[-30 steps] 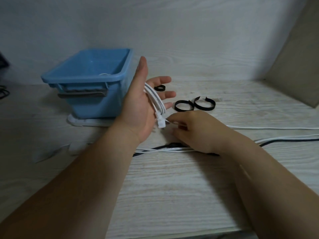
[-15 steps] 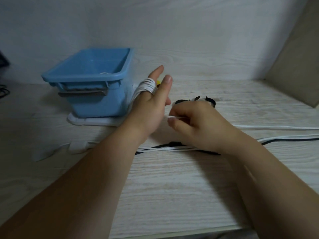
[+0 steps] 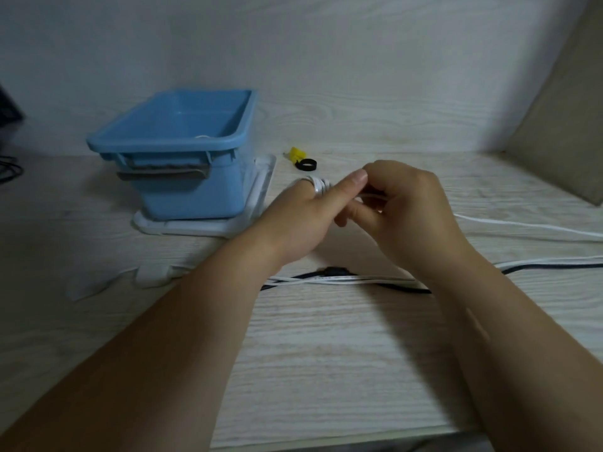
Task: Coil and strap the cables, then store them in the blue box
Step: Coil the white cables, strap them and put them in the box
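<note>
A white cable [image 3: 321, 185] is wound in several turns around the fingers of my left hand [image 3: 303, 216], whose thumb points right. My right hand [image 3: 404, 210] is just right of it and pinches the free run of the same white cable, which trails off to the right [image 3: 522, 225]. The blue box [image 3: 182, 151] stands at the back left on a white lid [image 3: 261, 190]. One black strap loop [image 3: 306, 165] lies behind my hands beside a small yellow piece [image 3: 297, 154]. Other straps are hidden behind my right hand.
More white and black cables [image 3: 342, 278] lie across the table under my forearms and run off to the right. A white adapter [image 3: 153, 275] sits at the left. A beige panel [image 3: 561, 119] leans at the far right. The table's front edge is near.
My left hand has turned palm-down and dropped lower with the coil on its fingers. My right hand has risen and moved over the straps, drawing the cable across to the left hand.
</note>
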